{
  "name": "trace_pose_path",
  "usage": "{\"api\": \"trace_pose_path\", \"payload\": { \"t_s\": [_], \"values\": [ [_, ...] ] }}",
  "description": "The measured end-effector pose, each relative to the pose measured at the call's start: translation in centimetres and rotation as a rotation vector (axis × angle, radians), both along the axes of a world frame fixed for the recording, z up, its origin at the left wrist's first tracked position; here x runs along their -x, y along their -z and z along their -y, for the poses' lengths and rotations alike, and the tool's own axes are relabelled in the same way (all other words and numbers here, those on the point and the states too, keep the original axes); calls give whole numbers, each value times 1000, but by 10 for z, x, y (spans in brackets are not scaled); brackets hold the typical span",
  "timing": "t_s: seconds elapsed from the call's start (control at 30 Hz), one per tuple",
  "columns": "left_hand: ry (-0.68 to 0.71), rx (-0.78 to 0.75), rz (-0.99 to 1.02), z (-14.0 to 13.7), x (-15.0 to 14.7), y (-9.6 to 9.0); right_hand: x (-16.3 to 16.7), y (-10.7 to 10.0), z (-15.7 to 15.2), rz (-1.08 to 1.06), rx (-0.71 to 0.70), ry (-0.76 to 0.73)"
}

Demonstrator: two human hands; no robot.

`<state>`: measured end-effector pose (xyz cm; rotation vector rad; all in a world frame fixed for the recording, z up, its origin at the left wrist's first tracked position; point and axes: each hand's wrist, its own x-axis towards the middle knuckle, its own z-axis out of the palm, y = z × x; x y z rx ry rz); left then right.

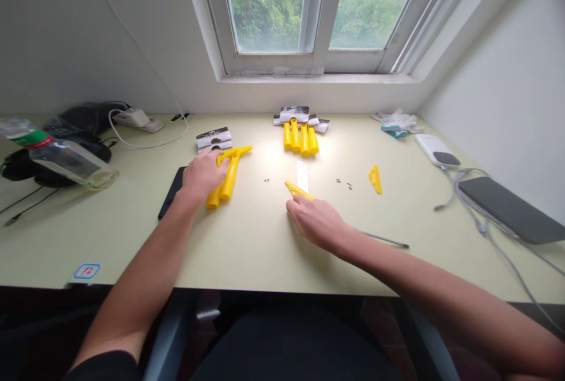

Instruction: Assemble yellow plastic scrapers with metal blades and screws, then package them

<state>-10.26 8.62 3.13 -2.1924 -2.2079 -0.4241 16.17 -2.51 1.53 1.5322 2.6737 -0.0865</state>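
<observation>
My left hand [205, 174] is at the left of the desk, fingers closed on a yellow plastic piece [241, 150] with a narrow end that points right. Under it lie yellow tube-shaped handles [229, 181], partly covered by the hand. Near the desk's middle, my right hand [315, 221] pinches a flat, tapered yellow piece [296, 189]; its lower end is hidden by the fingers. Just behind that piece lies a white strip with small holes [302, 174]. Tiny metal parts [266, 179] sit between the hands, and small screws [338, 180] lie to the right.
Several yellow handles [301, 138] and black-and-white packets [295, 113] stand at the back. A loose yellow piece [375, 179] is on the right, beyond a thin dark rod [388, 241]. Cables and a dark slab [512, 207] edge the right; a bottle [73, 160] lies left, near a phone [171, 194].
</observation>
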Motion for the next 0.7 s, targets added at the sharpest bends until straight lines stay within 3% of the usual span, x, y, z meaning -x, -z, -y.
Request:
{"api": "trace_pose_path", "payload": {
  "t_s": [0.07,0.13,0.2,0.27,0.37,0.5,0.7],
  "values": [
    [176,-146,10,21,-14,-2,-7,-8,-2,-27,4,41],
    [444,-207,40,48,-33,3,-18,-16,-4,-60,9,90],
    [812,-115,-7,74,-51,14,-33,-21,-4,-79,-2,135],
    [1003,-33,-59,92,-66,28,-45,-22,-3,-96,-3,135],
    [1074,50,-83,99,-76,45,-52,-16,-1,-122,19,81],
    [1096,109,-97,92,-70,53,-48,-4,5,-102,34,29],
    [940,100,-181,86,-48,49,-56,-1,35,-64,26,58]
  ]
}}
